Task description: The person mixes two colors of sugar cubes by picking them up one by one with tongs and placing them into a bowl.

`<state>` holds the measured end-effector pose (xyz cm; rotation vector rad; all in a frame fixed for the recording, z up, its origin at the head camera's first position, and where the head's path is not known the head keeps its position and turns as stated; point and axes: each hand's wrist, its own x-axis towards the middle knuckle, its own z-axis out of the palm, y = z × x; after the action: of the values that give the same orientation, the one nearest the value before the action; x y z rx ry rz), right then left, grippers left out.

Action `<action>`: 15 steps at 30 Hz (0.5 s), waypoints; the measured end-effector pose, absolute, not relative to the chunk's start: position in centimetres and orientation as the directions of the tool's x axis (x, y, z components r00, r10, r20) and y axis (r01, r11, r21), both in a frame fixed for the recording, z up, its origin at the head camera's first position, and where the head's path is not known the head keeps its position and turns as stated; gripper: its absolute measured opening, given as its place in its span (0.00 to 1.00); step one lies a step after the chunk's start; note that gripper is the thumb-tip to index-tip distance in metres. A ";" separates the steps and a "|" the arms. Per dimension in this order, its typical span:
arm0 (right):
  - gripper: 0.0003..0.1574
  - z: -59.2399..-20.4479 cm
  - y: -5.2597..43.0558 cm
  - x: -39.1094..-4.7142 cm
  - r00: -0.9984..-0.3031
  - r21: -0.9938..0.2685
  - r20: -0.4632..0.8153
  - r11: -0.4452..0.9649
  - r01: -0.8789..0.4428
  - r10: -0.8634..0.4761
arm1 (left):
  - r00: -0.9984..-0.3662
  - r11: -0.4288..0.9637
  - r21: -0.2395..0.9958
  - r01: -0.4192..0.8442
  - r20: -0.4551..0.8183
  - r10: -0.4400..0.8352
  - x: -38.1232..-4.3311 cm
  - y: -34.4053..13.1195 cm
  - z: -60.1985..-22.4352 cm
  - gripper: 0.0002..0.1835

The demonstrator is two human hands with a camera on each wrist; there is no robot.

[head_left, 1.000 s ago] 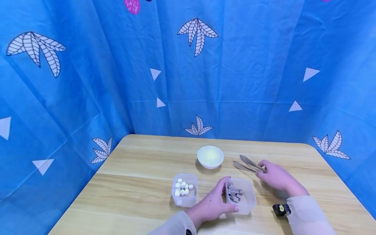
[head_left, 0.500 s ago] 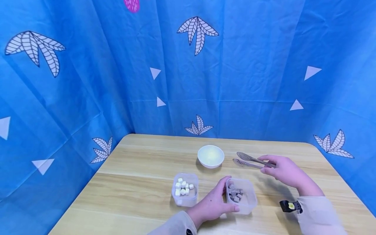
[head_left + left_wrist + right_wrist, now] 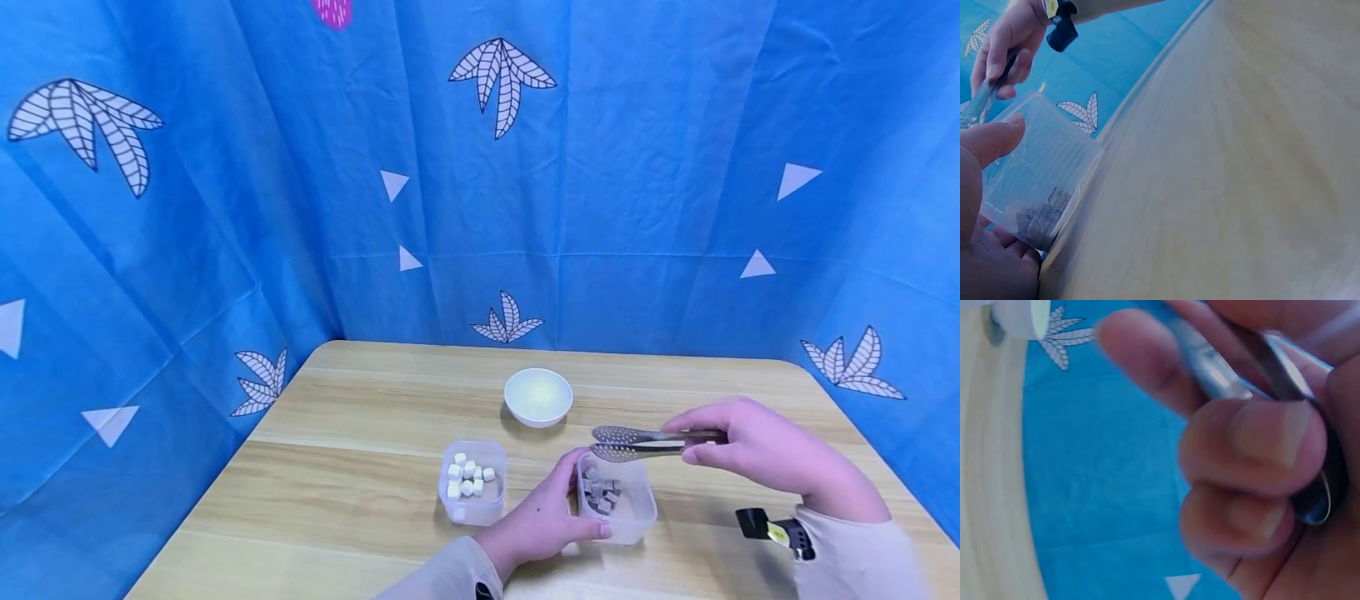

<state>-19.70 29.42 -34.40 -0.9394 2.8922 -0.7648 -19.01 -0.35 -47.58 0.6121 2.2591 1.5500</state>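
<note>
My right hand (image 3: 765, 446) grips a pair of metal tongs (image 3: 637, 443) by the handle end. The tongs point left, and their perforated tips overlap the far rim of a clear plastic container (image 3: 636, 507) in the head view. Dark grey-brown cubes (image 3: 600, 492) lie in the left part of that container. My left hand (image 3: 543, 517) holds the container from its left side, thumb along the near wall and fingers round the far corner. In the right wrist view, curled fingers (image 3: 1254, 444) wrap the tongs' handle (image 3: 1313, 494).
A second clear container (image 3: 491, 510) with several white cubes (image 3: 467, 477) stands left of my left hand. Behind the containers is a white bowl (image 3: 538, 398). The wooden table (image 3: 337, 467) ends at a blue patterned curtain (image 3: 637, 167).
My right hand has lifted the tongs and turned them level, bringing their tips nearer, over the container's far edge. My left hand keeps its hold on the container.
</note>
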 end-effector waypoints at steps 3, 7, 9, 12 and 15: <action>0.16 -34.0 29.4 -19.3 -0.816 -0.419 0.101 0.720 -0.554 -0.569 | -0.853 0.326 0.932 0.159 -0.037 0.521 -19.1 -0.3 -47.6 0.55; 0.15 -33.8 28.9 -19.0 -0.805 -0.394 0.058 0.728 -0.561 -0.590 | -0.854 0.336 0.929 0.157 -0.042 0.518 -19.1 -0.3 -47.6 0.55; 0.15 -33.7 28.5 -18.8 -0.809 -0.374 0.038 0.742 -0.556 -0.587 | -0.856 0.341 0.927 0.154 -0.046 0.515 -19.1 -0.3 -47.6 0.55; 0.15 -33.8 27.7 -18.6 -0.823 -0.357 0.004 0.768 -0.532 -0.569 | -0.857 0.341 0.929 0.145 -0.054 0.513 -19.1 -0.3 -47.6 0.55; 0.14 -33.8 27.0 -18.3 -0.833 -0.326 -0.011 0.790 -0.520 -0.553 | -0.857 0.343 0.928 0.145 -0.056 0.513 -19.1 -0.2 -47.6 0.55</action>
<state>-18.33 26.98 -33.84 -0.8636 2.8716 -0.4760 -19.09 -0.21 -47.59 0.5824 2.2743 1.5189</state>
